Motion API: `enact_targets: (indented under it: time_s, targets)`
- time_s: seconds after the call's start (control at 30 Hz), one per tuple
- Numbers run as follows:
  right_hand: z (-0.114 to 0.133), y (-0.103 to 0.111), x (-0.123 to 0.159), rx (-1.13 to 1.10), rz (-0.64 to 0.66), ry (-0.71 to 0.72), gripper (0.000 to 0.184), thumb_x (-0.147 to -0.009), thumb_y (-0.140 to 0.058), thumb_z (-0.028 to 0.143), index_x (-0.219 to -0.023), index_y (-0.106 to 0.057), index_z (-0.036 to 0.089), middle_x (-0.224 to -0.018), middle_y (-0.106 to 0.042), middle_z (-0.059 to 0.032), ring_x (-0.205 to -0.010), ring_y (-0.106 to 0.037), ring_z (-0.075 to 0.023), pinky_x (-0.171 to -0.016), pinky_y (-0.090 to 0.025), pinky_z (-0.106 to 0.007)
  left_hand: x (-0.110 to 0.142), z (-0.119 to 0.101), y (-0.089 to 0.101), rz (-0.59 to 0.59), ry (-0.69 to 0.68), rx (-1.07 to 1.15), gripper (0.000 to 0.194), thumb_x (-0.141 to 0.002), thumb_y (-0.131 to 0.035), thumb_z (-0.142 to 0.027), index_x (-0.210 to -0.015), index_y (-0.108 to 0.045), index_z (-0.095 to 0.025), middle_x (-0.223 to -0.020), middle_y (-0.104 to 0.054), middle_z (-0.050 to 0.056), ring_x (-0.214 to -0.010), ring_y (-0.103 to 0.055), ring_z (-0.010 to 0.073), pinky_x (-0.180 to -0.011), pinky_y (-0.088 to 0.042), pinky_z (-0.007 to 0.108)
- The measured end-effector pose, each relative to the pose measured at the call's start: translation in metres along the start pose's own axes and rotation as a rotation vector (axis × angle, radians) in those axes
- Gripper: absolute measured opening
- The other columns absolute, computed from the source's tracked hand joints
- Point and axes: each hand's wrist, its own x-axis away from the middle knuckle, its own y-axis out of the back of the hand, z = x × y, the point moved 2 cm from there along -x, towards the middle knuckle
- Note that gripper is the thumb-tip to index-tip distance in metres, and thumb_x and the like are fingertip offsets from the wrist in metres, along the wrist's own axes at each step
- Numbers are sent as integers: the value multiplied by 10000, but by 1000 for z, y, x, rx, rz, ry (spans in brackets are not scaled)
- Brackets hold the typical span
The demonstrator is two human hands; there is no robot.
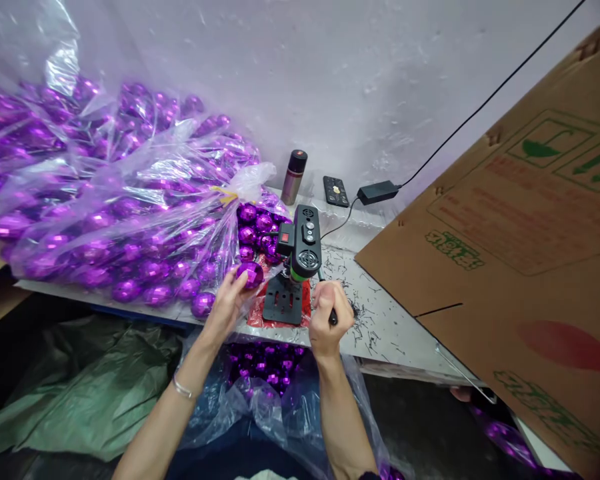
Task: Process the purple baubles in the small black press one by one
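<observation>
My left hand (229, 301) is closed around a shiny purple faceted ball (251, 273), holding it just left of a small black bench drill press (300, 250). The press stands on a black base plate (283, 301) over a red mat. My right hand (329, 319) is wrapped in a fist around the press's black lever handle (333, 317), at the right of the base. A silver bracelet sits on my left wrist.
Big clear plastic bags of purple balls (105, 193) fill the left of the white table (380, 320). Another open bag of balls (265, 367) hangs below the table edge. A large cardboard box (525, 233) stands at right. A flask (293, 177), remote (335, 191) and power adapter (377, 193) lie behind.
</observation>
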Motion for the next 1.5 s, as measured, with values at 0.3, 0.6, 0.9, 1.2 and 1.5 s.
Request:
enact_targets:
  time_s: [0.3,0.6,0.9,1.2,1.5]
  targets:
    - [0,2,-5,23,22,-22,347,-1035,-445,214,-688,-453,221,-647,-438,38,-608,-455,-106,-598,-354,-289,18,50,-32,48,-76,-136,667,-850,-696,-646,-1332,-609,-193,-1372,-693,144,-1254,-677,294,-1066,-556,454]
    - [-1,3,1,-36,31,-18,301,-1016,-448,146,-727,-500,211,-683,-496,22,-652,-512,-112,-613,-398,-280,8,57,-36,67,-419,-769,538,-830,-791,-501,-1268,-658,-218,-1241,-743,133,-1188,-684,344,-1050,-517,539]
    - [-1,6,3,-15,42,-1,287,-1010,-438,151,-745,-530,208,-691,-529,4,-644,-530,-126,-601,-421,-291,7,66,-48,154,-536,-778,558,-888,-747,-471,-1356,-605,-202,-1253,-732,129,-1169,-690,314,-1024,-540,486]
    - [-25,-3,42,42,-20,77,301,-1002,-400,164,-721,-482,229,-682,-524,10,-629,-541,-132,-591,-437,-298,9,75,-48,117,-538,-772,553,-893,-742,-478,-1361,-606,-216,-1245,-732,128,-1174,-684,317,-1040,-526,497]
    - [-42,-10,60,30,-81,144,329,-1035,-341,221,-724,-445,229,-706,-527,21,-630,-537,-122,-675,-479,-317,9,74,-48,116,-564,-773,525,-917,-701,-509,-1338,-606,-209,-1228,-738,125,-1152,-693,313,-1023,-531,492]
